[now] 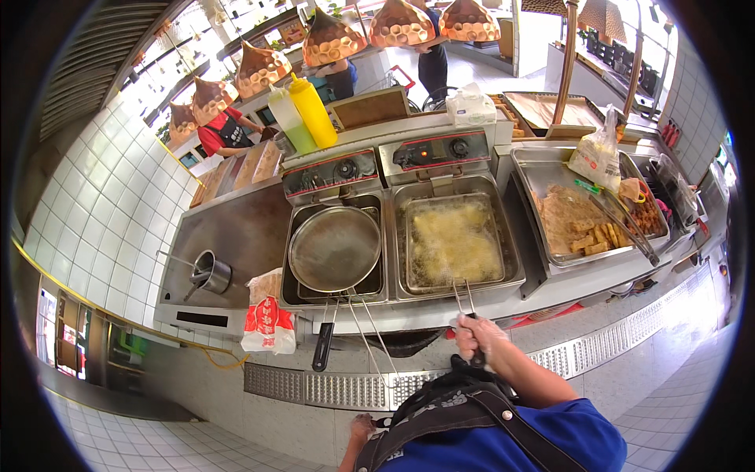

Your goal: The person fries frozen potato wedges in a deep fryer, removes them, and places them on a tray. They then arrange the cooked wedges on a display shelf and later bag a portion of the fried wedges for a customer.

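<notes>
My right hand (pixel 476 339), in a clear plastic glove, grips the black handle of a fryer basket (pixel 413 248). The basket sits in the right fryer vat (pixel 514 268), where pale yellow pieces of food (pixel 457 239) lie in bubbling oil. My left hand (pixel 362 426), also gloved, hangs low beside the apron (pixel 448 413); whether it holds anything is unclear. On the left vat rests a round metal strainer (pixel 335 249) with a long wire handle, over another basket whose black handle (pixel 322 347) points towards me.
A griddle (pixel 248 230) at left bears a metal pot (pixel 216 274); a red and white bag (pixel 268 321) lies at its edge. At right, a steel tray (pixel 551 258) holds fried food and tongs (pixel 628 227). Squeeze bottles (pixel 312 112) stand behind the fryers. Other people stand beyond the counter.
</notes>
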`<state>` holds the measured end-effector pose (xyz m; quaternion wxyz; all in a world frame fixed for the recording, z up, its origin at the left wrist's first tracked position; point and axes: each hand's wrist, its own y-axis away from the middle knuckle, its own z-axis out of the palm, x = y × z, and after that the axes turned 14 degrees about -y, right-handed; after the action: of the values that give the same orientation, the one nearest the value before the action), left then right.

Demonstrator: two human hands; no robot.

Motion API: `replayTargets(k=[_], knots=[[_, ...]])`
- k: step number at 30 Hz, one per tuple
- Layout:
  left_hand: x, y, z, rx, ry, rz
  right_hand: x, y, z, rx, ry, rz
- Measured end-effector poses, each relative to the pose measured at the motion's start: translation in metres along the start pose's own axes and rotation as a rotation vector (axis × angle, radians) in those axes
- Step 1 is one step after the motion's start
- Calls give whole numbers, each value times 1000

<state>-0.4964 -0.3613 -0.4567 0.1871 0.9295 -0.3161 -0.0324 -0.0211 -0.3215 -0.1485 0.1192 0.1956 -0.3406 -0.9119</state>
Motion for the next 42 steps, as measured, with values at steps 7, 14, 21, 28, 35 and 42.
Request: replayTargets(k=[7,14,21,28,35,42], knots=[[-4,-16,2,23,-15,35,5,-7,5,64,-7,-74],[-8,-14,5,36,57,89,0,-8,-11,35,-79,-49],[9,-6,-2,25,54,-90,-25,-5,-34,-10,-40,-3],[29,-7,-46,100,27,-79,-20,1,-23,9,-76,67],[15,-10,-41,145,-49,158,3,0,-5,-5,-43,49],[15,-17,-27,71,72,21,9,-16,-7,5,-102,-62]])
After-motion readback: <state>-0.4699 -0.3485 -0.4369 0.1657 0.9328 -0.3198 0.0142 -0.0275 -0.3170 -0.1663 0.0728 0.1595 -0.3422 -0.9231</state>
